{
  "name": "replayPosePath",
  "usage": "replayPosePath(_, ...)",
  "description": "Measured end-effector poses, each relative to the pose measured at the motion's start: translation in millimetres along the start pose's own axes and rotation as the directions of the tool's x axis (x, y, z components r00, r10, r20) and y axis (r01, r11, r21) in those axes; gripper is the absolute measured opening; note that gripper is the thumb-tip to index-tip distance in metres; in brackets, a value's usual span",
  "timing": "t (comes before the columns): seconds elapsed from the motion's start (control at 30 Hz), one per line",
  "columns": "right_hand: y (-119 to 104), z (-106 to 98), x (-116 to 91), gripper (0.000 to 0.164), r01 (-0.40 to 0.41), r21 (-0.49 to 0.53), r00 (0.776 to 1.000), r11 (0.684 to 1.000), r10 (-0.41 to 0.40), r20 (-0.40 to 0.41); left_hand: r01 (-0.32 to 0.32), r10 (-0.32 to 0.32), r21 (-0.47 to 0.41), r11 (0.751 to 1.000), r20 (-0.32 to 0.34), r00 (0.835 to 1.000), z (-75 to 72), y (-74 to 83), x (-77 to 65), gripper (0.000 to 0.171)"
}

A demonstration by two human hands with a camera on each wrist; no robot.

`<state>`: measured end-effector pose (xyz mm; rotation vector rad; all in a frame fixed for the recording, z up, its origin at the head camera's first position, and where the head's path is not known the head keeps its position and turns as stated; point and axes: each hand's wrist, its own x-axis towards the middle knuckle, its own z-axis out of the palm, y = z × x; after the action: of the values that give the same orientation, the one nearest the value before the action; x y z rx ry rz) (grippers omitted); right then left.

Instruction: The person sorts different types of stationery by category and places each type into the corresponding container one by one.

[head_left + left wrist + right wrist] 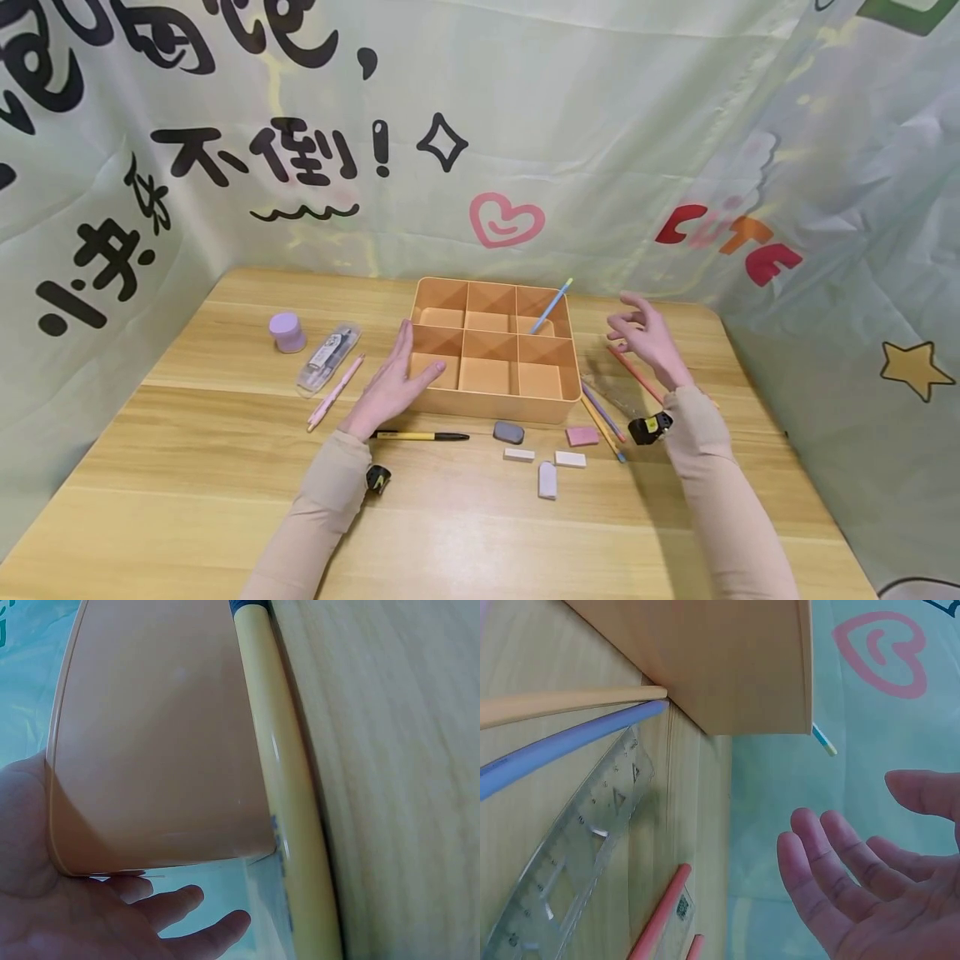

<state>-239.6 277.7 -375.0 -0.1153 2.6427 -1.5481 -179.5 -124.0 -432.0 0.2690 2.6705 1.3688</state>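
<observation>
An orange divided box (491, 406) with several compartments stands on the table. At its left front corner my left hand (392, 379) touches it, thumb over the rim and fingers along the left side. A blue pencil (551, 306) leans in the back right compartment, its tip above the rim. To the right of the box my right hand (647, 337) hovers with loosely bent fingers and holds nothing. Below it lie a red pencil (636, 372) and a clear ruler (577, 840). A yellow-and-black pen (420, 436) lies along the box's front, close to the left wrist.
Purple (606, 414) and yellow pencils (602, 429) lie by the box's right front corner. Several erasers, including a pink one (582, 436) and a grey one (508, 432), lie in front. On the left are a purple jar (287, 332), a clear case (328, 358) and a pink pen (335, 393).
</observation>
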Motion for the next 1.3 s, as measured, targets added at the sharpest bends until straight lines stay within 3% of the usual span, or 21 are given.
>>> replayPosePath(0.3, 9, -7, -20, 0.051, 0.020, -0.081, 0.999, 0.997, -0.024, -0.047, -0.004, 0.004, 0.002, 1.000, -0.001, 1.000, -0.4, 1.1, -0.2, 0.097)
replayPosePath(0.47, 21, -13, -34, 0.046, 0.011, -0.175, 0.996, 0.985, -0.026, -0.085, -0.001, 0.001, 0.002, 1.000, 0.003, 1.000, 1.1, -0.9, -1.2, 0.097)
replayPosePath(0.63, 28, -19, -44, 0.046, -0.013, -0.293, 0.994, 0.956, -0.019, -0.108, -0.001, 0.001, -0.005, 1.000, 0.000, 1.000, 1.7, -1.6, -1.9, 0.098)
replayPosePath(0.87, 34, -24, -51, 0.032, 0.005, -0.431, 0.990, 0.902, -0.065, -0.124, -0.002, 0.002, 0.003, 1.000, 0.001, 1.000, 0.7, -0.9, -1.5, 0.098)
replayPosePath(1.3, 48, -34, -63, 0.021, 0.014, -0.533, 0.997, 0.846, -0.050, -0.054, 0.003, -0.003, 0.001, 1.000, 0.002, 1.000, -0.7, -0.1, -0.9, 0.098)
